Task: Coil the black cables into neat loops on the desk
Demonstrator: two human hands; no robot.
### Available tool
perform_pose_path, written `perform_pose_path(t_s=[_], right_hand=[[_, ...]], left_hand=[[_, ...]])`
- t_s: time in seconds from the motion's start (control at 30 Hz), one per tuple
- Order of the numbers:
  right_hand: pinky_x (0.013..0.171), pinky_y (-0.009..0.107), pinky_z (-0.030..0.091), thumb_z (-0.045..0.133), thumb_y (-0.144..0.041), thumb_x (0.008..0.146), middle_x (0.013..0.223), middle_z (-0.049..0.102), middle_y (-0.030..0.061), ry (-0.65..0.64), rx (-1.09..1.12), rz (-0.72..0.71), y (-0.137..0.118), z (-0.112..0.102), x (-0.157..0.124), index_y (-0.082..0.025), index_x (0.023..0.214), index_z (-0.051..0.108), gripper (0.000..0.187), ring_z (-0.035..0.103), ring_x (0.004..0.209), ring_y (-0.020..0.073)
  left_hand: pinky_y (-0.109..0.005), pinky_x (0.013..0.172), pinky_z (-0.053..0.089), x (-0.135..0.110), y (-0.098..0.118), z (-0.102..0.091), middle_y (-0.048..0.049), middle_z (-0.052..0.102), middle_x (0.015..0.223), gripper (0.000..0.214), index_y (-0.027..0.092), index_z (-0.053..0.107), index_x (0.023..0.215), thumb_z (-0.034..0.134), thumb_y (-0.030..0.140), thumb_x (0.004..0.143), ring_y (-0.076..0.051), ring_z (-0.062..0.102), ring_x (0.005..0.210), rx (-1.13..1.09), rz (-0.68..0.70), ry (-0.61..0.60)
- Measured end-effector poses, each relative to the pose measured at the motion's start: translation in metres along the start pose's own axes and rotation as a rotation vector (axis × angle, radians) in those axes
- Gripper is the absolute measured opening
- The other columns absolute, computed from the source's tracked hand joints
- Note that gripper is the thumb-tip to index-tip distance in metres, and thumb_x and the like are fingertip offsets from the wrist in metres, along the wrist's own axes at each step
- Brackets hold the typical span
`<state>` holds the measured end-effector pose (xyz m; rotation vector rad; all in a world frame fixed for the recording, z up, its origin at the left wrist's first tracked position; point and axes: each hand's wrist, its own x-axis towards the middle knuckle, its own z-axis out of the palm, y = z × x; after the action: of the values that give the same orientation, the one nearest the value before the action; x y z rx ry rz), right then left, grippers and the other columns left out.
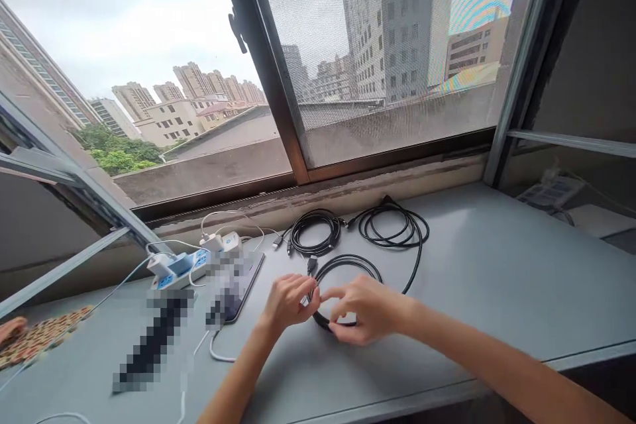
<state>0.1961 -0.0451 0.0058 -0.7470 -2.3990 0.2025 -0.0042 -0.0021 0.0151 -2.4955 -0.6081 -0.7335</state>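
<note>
A coiled black cable (350, 260) lies on the grey desk near its front middle, its plug (312, 265) standing at the coil's upper left. My left hand (291, 301) is closed on the left side of this coil, thumb and fingers together. My right hand (365, 310) curls around the coil's lower part, its index finger reaching to the left thumb. Cable shows in the gap between the right thumb and fingers. Exactly where the fingertips press is partly hidden. Behind the hands lie two more coiled black cables, one at the left (315, 230) and one at the right (392, 225).
A white power strip (191, 268) with chargers and white cords stands at the left. Nearby lie a phone (248, 288) and a blurred-out dark object (156, 341). A patterned mat (50, 338) is at far left. Metal frame posts and a window border the grey desk (497, 278).
</note>
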Motion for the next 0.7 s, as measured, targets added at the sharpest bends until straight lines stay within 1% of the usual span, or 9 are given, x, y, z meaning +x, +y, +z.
perform_pose_path(t_s=[0.07, 0.1, 0.17, 0.23, 0.37, 0.4, 0.47, 0.53, 0.7], right_hand=[[0.052, 0.018, 0.034, 0.053, -0.031, 0.080, 0.092, 0.069, -0.0102, 0.102, -0.043, 0.189, 0.013, -0.014, 0.003, -0.026, 0.070, 0.068, 0.019, 0.050, 0.050, 0.0015], [0.055, 0.017, 0.035, 0.052, -0.035, 0.082, 0.087, 0.069, -0.0105, 0.157, -0.120, 0.366, 0.022, -0.022, 0.003, -0.028, 0.072, 0.069, 0.021, 0.054, 0.054, 0.0024], [0.058, 0.020, 0.036, 0.046, -0.034, 0.086, 0.087, 0.069, -0.0038, 0.253, -0.218, 0.588, 0.046, -0.039, -0.002, -0.025, 0.078, 0.069, 0.026, 0.058, 0.064, 0.0081], [0.058, 0.024, 0.036, 0.045, -0.028, 0.086, 0.094, 0.067, 0.0026, 0.322, -0.309, 0.794, 0.075, -0.052, -0.012, -0.023, 0.090, 0.069, 0.024, 0.060, 0.070, 0.0136], [0.062, 0.030, 0.040, 0.045, -0.018, 0.081, 0.107, 0.061, 0.0160, 0.356, -0.437, 1.111, 0.126, -0.059, -0.042, -0.014, 0.107, 0.065, 0.032, 0.059, 0.090, 0.0258], [0.062, 0.031, 0.041, 0.047, -0.018, 0.080, 0.104, 0.062, 0.0169, 0.339, -0.443, 1.159, 0.136, -0.058, -0.049, -0.014, 0.105, 0.066, 0.032, 0.060, 0.090, 0.0268], [0.061, 0.031, 0.043, 0.053, -0.020, 0.076, 0.092, 0.065, 0.0118, 0.286, -0.419, 1.212, 0.149, -0.053, -0.059, -0.018, 0.096, 0.069, 0.025, 0.062, 0.081, 0.0239], [0.061, 0.030, 0.044, 0.052, -0.020, 0.077, 0.088, 0.066, 0.0087, 0.261, -0.401, 1.233, 0.157, -0.047, -0.065, -0.021, 0.091, 0.070, 0.023, 0.062, 0.077, 0.0216], [0.063, 0.033, 0.044, 0.049, -0.022, 0.078, 0.096, 0.065, 0.0119, 0.304, -0.395, 1.245, 0.168, -0.044, -0.073, -0.018, 0.102, 0.067, 0.030, 0.062, 0.080, 0.0232]], left_hand=[[-0.024, 0.047, 0.034, 0.001, 0.004, 0.004, 0.0037, 0.052, 0.050, 0.021, 0.018, 0.052, 0.063, 0.044, 0.017, 0.082, -0.009, 0.046, 0.043, -0.022, 0.003, -0.052], [-0.024, 0.046, 0.033, 0.001, 0.006, 0.006, 0.0039, 0.052, 0.050, 0.021, 0.018, 0.052, 0.063, 0.044, 0.018, 0.083, -0.009, 0.046, 0.043, -0.033, 0.008, -0.077], [-0.024, 0.045, 0.031, 0.001, 0.009, 0.009, 0.0043, 0.050, 0.049, 0.024, 0.018, 0.051, 0.061, 0.045, 0.021, 0.084, -0.009, 0.043, 0.041, -0.048, 0.023, -0.113], [-0.024, 0.044, 0.030, 0.001, 0.011, 0.010, 0.0045, 0.048, 0.047, 0.026, 0.018, 0.049, 0.059, 0.045, 0.023, 0.084, -0.009, 0.041, 0.040, -0.058, 0.036, -0.122], [-0.025, 0.044, 0.028, 0.000, 0.011, 0.006, 0.0045, 0.046, 0.045, 0.029, 0.018, 0.046, 0.057, 0.044, 0.020, 0.085, -0.009, 0.039, 0.039, -0.082, 0.026, -0.116], [-0.025, 0.044, 0.027, 0.000, 0.011, 0.005, 0.0044, 0.046, 0.045, 0.029, 0.018, 0.046, 0.056, 0.043, 0.019, 0.085, -0.009, 0.038, 0.039, -0.088, 0.019, -0.110], [-0.025, 0.045, 0.027, 0.000, 0.010, 0.002, 0.0045, 0.045, 0.044, 0.031, 0.018, 0.045, 0.055, 0.043, 0.019, 0.085, -0.009, 0.038, 0.039, -0.092, 0.005, -0.090], [-0.025, 0.045, 0.026, -0.001, 0.009, 0.000, 0.0046, 0.044, 0.044, 0.031, 0.018, 0.043, 0.054, 0.043, 0.019, 0.086, -0.009, 0.038, 0.039, -0.091, -0.005, -0.068], [-0.024, 0.044, 0.025, -0.002, 0.008, 0.002, 0.0049, 0.041, 0.043, 0.034, 0.018, 0.040, 0.052, 0.042, 0.018, 0.086, -0.008, 0.034, 0.038, -0.087, -0.004, -0.042]])
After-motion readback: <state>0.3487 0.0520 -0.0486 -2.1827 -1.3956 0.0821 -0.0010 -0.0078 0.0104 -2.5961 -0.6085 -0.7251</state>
